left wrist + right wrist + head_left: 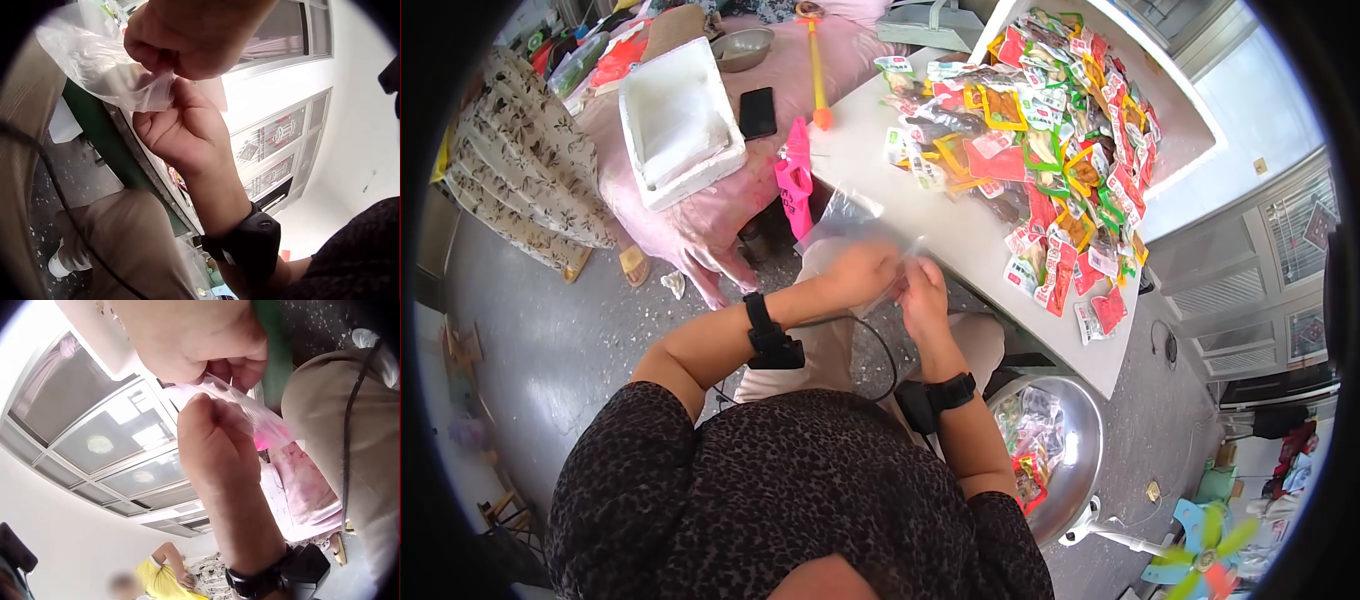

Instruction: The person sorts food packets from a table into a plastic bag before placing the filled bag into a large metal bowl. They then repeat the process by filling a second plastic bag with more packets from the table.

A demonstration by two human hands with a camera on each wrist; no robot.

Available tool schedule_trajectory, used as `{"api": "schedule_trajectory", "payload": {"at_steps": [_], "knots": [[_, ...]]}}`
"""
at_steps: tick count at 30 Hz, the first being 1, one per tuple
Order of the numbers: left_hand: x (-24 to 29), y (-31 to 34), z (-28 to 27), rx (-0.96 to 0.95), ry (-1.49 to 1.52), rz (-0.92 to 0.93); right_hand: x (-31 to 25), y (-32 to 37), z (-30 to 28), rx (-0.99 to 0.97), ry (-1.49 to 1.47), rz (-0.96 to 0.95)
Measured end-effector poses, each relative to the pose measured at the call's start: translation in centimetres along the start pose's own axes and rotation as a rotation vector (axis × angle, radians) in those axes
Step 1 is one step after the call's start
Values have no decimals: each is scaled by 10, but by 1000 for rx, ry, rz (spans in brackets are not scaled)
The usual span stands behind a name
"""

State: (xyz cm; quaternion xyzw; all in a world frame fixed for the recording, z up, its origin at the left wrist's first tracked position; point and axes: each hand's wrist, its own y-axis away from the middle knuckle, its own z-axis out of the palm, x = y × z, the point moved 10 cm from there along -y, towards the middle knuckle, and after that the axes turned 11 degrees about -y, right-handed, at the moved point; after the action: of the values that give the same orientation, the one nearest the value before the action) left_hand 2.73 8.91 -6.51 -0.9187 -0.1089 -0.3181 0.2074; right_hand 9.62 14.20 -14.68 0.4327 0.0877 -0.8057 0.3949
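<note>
A clear plastic bag (pixel 847 213) is stretched between both hands over the lap. My left hand (pixel 862 272), slightly blurred in the head view, grips one part of the bag's edge with curled fingers. Close beside it, my right hand (pixel 925 297) pinches the same edge between thumb and fingers. In the left wrist view the thin, crinkled film of the bag (pixel 94 65) spreads away from both hands. The right wrist view shows the fists almost together, with the film (pixel 250 409) running between them.
Many colourful snack packets (pixel 1040 130) are heaped on the white table (pixel 880 150), spilling from a foam box (pixel 1190 150). A metal basin (pixel 1085 450) with packets stands at lower right. A foam tray (pixel 630 120) and phone (pixel 757 113) lie on pink cloth. A person in yellow (pixel 169 572) is behind.
</note>
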Motion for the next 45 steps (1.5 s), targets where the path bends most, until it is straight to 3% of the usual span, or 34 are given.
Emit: {"api": "schedule_trajectory", "payload": {"at_steps": [6, 11, 15, 17, 19, 23, 28, 32, 36, 39, 41, 45], "knots": [[5, 2, -35, 275, -230, 97, -24, -2, -7, 40, 411, -179], [3, 12, -15, 164, -277, 59, -41, 7, 25, -60, 603, -447], [4, 17, -32, 240, -263, 116, -34, -2, 14, -42, 606, -399], [24, 16, -54, 332, -405, 243, -36, -7, 5, 0, 626, -366], [58, 15, -78, 439, -549, 402, -59, -2, 16, 36, 694, -516], [88, 3, -83, 462, -619, 538, -101, 6, 34, 101, 694, -772], [42, -32, -20, 223, -711, 465, -87, -32, 9, 67, 939, -574], [3, -53, 31, 66, -608, 253, -79, -55, -27, 75, 1085, -463], [0, -60, 57, 8, -480, 196, -114, -33, -44, 154, 1034, -590], [7, -59, 57, 28, -477, 172, -161, -11, -89, 384, 1166, -932], [21, -60, 37, 89, -528, 226, -190, 2, -117, 493, 1264, -920], [49, -69, -28, 345, -631, 370, -214, 9, -155, 674, 1501, -666]]}}
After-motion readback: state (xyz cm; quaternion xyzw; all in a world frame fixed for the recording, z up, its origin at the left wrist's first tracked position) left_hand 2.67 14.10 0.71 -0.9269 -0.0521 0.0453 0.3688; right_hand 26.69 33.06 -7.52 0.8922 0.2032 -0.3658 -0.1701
